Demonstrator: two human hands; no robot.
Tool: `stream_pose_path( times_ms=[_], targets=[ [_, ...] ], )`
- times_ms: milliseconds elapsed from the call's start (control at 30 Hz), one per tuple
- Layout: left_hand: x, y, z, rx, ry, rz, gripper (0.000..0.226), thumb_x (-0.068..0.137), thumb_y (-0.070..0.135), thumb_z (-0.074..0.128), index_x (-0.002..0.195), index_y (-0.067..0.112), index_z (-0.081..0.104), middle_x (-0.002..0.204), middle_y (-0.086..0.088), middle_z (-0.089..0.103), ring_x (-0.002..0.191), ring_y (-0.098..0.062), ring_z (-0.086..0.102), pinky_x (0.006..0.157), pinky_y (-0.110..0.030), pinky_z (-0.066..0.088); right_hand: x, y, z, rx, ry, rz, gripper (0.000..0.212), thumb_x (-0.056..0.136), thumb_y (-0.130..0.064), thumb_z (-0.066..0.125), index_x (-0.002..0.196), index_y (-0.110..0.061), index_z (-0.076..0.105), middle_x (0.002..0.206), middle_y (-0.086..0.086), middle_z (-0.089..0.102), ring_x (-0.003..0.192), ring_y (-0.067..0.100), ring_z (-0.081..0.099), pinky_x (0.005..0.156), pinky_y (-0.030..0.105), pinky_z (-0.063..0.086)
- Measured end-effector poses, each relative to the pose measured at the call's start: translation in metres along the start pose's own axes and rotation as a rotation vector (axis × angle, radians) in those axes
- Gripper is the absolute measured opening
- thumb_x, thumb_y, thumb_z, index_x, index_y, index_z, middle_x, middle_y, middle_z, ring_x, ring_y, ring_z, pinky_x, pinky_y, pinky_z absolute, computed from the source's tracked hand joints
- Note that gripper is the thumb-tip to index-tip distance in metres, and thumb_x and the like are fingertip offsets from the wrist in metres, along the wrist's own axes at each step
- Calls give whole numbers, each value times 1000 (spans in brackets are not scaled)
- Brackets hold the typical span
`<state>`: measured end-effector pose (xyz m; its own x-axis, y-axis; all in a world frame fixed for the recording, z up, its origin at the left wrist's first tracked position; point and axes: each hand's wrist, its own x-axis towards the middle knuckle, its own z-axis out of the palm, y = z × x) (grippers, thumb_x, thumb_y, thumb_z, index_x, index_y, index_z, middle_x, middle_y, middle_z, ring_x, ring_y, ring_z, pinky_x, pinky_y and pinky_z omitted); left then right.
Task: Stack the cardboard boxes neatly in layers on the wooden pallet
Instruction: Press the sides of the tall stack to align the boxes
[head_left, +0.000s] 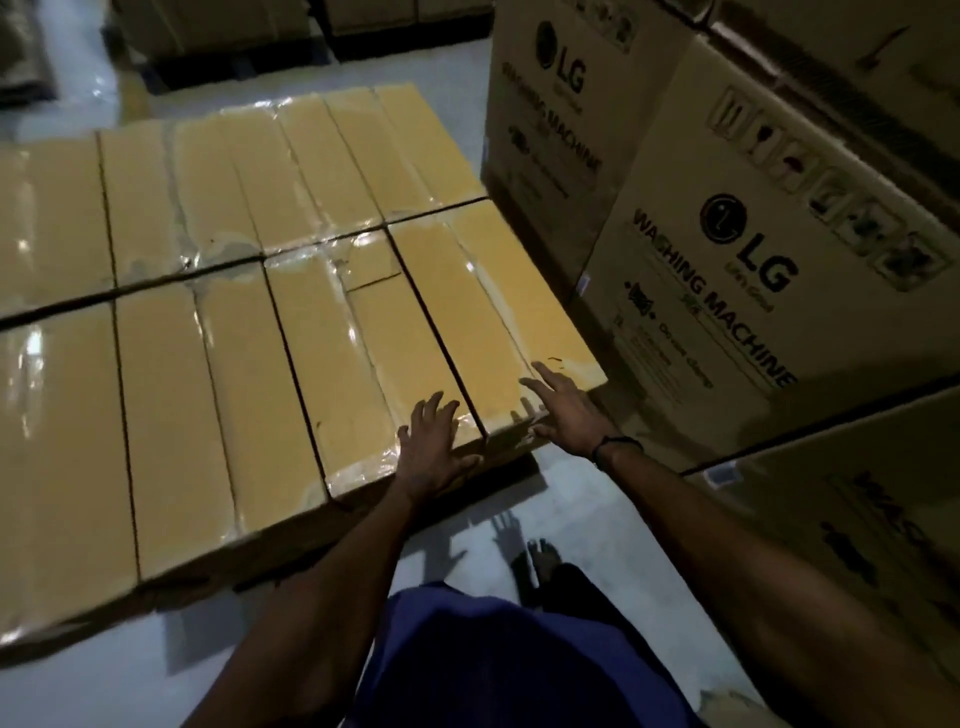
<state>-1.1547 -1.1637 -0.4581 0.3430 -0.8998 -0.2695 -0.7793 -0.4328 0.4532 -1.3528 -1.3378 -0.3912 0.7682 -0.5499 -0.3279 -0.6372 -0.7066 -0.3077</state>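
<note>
Two rows of long cardboard boxes (249, 322) make up the top layer in front of you, each sealed with glossy tape and packed side to side. Your left hand (434, 447) lies flat with its fingers spread on the near end of one box in the near row, and your right hand (563, 410) rests fingers apart on the end box (498, 312) at the right corner of that row. Neither hand grips anything; both look set to press or nudge.

The wooden pallet itself is mostly hidden under the load; only a dark strip (511, 467) shows beneath the near edge, so you cannot tell how well the layer sits on it.

Watch that corner box. Its outer side has no neighbour, so a push slanted to the right could slide it off the edge or open a gap. The tall washing machine cartons (727, 270) stand just beside that corner and leave little room for your right arm. The slick tape may let your palms slip.

Each box runs with its long axis away from you, leaning slightly to the left, with the short ends facing you.
</note>
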Motion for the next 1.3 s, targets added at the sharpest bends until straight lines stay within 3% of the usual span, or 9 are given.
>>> stream_pose_path(
  times_ms=[233,400,567,833,1167,1300],
  targets=[
    [37,0,60,37,-8,-134,117,78,76,68,164,27,6,172,-1,-13,157,-34,-10,121,-69,9,71,46,36,-178,-159,-190,92,91,-33,75,162,-33,17,172,-1,0,157,33,5,121,61,24],
    [54,8,91,79,73,-211,117,82,79,60,163,30,-8,169,0,-26,154,-35,-22,117,-66,-7,98,60,60,-195,-215,-294,87,96,-33,67,163,-37,11,172,-1,-6,157,35,-4,120,69,13],
    [58,8,106,128,161,-246,109,92,55,68,163,28,-10,168,0,-27,154,-36,-23,119,-69,-3,104,65,85,-121,-158,-344,84,101,-27,60,162,-42,4,170,-5,-17,156,34,-15,117,71,2],
    [66,8,103,133,130,-259,115,88,43,76,164,23,-8,169,-3,-24,154,-37,-23,117,-64,-8,112,69,92,-57,-132,-361,84,102,-30,60,162,-43,3,168,-6,-23,151,28,-28,117,69,-8],
    [74,6,99,52,122,-253,113,88,40,75,164,28,-7,168,1,-27,153,-35,-28,117,-63,-14,119,70,92,-42,-108,-378,87,101,-20,61,162,-42,3,167,-7,-25,152,31,-28,112,62,-19],
    [75,5,100,58,141,-249,114,87,41,76,164,29,-8,168,1,-27,153,-34,-27,116,-62,-14,122,73,97,-51,-97,-387,88,101,-24,62,162,-43,1,167,-7,-26,152,30,-28,112,62,-19]
  ],
)
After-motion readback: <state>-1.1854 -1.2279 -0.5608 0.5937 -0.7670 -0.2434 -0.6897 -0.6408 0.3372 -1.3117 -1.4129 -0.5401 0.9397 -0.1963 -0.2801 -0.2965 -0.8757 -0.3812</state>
